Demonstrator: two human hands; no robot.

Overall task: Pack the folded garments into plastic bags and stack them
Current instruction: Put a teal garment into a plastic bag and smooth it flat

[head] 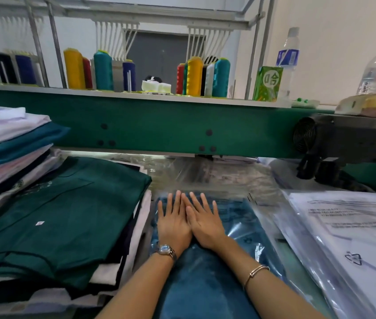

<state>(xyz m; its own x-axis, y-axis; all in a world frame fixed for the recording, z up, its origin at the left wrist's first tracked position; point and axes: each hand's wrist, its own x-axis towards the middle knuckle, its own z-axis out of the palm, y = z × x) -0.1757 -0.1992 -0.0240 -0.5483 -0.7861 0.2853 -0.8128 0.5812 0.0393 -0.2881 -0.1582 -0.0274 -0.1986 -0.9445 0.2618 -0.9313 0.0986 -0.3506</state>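
- Teal-blue cloth fills the head view's centre: a folded blue garment lies directly under both hands and runs back toward the person between the forearms.
- Clear film of a plastic bag glints over the garment's far part, around and just beyond the fingertips. I cannot tell whether the near end is covered yet.
- The left hand and right hand lie flat, palms down and side by side, touching along their inner edges. The fingers are straight and spread, and neither hand grasps anything.
- Flat palms suit this step, I judge: they press air out and smooth the cloth, or slide it deeper into the bag, without creasing the fold.
- Left of the left hand, just beside it, a green folded garment tops a pile of unpacked pieces, probably kept there for an easy reach.
- Further left, a taller stack of folded garments rises above hand level.
- Right of the right hand, a pile of empty printed bags lies fanned on the bench, near enough to draw the next one.
- Beyond the fingertips, loose film spreads under a green machine beam.
- Thread cones stand above the beam.
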